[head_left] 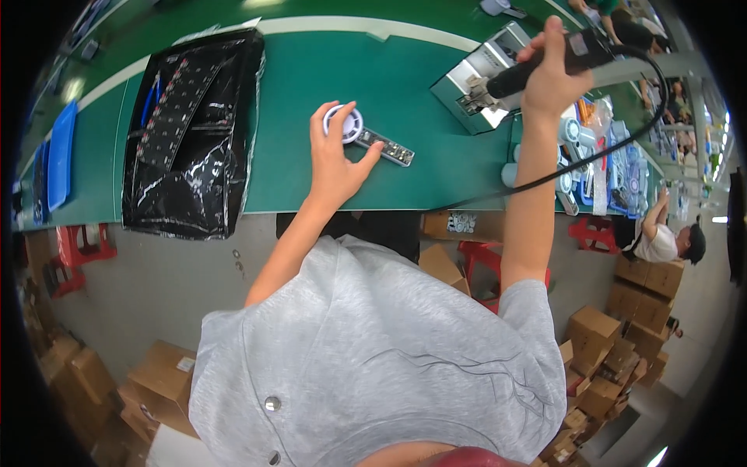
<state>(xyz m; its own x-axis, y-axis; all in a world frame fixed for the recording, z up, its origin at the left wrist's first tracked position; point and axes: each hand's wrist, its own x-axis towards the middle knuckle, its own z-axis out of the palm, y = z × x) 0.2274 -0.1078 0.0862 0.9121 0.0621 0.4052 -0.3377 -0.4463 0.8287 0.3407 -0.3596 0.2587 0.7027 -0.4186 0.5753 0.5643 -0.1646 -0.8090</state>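
Note:
On the green table my left hand [333,173] is curled around a small white handheld fan [354,124], fingers over its round head and thumb against its handle. The handle is uncovered, showing a circuit board [398,152] inside. My right hand [551,87] is raised at the right, wrapped round a black electric screwdriver [510,79] with its thumb up. The screwdriver's front end points left at the small opening of a grey metal box [506,47], which looks like a screw feeder. Whether the tip touches the box I cannot tell.
Left of the fan lies a black plastic-lined tray [204,175] with circuit board strips [175,109] and a blue-handled tool [151,101]. Blue trays [62,156] stand farther left. The screwdriver's black cable [599,154] loops across my right forearm. Pale blue fan parts [572,128] crowd the right end.

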